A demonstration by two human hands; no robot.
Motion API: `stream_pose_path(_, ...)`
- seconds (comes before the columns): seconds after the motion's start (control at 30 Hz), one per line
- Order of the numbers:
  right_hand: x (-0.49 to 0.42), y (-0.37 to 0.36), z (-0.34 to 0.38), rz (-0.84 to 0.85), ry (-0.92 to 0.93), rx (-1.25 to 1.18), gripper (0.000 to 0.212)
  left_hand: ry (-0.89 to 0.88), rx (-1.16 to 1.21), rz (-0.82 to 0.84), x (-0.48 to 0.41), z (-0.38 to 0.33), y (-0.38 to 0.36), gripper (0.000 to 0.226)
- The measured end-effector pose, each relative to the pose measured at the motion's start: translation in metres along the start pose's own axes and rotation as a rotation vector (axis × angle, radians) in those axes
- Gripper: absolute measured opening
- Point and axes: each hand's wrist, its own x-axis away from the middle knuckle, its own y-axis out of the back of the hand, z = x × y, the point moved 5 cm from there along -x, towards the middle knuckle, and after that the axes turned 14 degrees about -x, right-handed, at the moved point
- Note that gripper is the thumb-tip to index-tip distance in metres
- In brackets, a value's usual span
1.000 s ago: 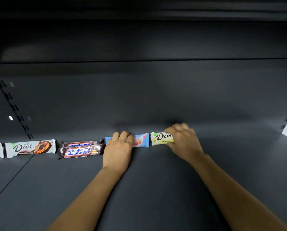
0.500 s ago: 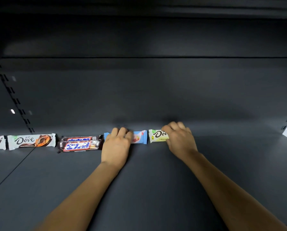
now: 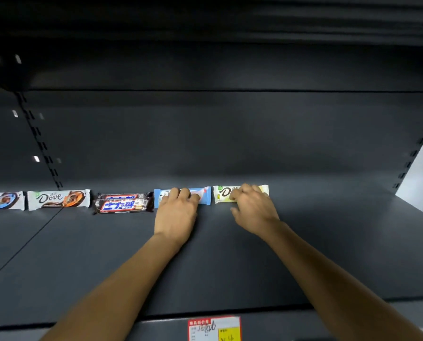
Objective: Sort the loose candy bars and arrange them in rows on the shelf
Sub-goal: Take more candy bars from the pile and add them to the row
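Note:
A row of candy bars lies along the back of the dark grey shelf [image 3: 328,242]. From the left: a white-and-blue Dove bar [image 3: 1,200], a white-and-orange Dove bar [image 3: 58,199], two stacked brown Snickers bars [image 3: 123,204], a light blue bar [image 3: 205,194] and a pale yellow Dove bar [image 3: 221,194]. My left hand [image 3: 177,212] lies over the middle of the light blue bar, fingers bent onto it and thumb on its front. My right hand [image 3: 252,207] covers the middle of the yellow Dove bar with curled fingers; both ends of the bar show.
The shelf's back panel [image 3: 230,134] rises right behind the row. Slotted uprights stand at the back left [image 3: 40,143] and far right [image 3: 412,153]. A red and yellow price tag [image 3: 214,328] sits on the front edge. Another shelf hangs overhead.
The right hand has shifted on the yellow Dove bar, now hiding most of the logo and uncovering the bar's right end. The left hand stays on the blue bar.

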Motion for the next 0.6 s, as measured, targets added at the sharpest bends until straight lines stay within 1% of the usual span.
stream_pose_path(0.17,0.035,0.008,0.015,0.035,-0.04,0.005,0.029,0.016,0.044,0.103,0.03,-0.003,0.029,0.042)
stream_pose_path(0.37,0.088,0.016,0.05,0.019,-0.037,-0.015,0.025,0.02,0.092,0.1,0.089,-0.003,0.06,0.04)
stream_pose_path(0.47,0.117,0.02,0.065,-0.023,-0.018,-0.014,0.023,0.029,0.115,0.063,0.119,-0.004,0.076,0.038)
stream_pose_path(0.6,0.156,0.025,0.08,-0.126,0.045,-0.034,0.021,0.029,0.168,-0.07,0.153,-0.008,0.099,0.033)
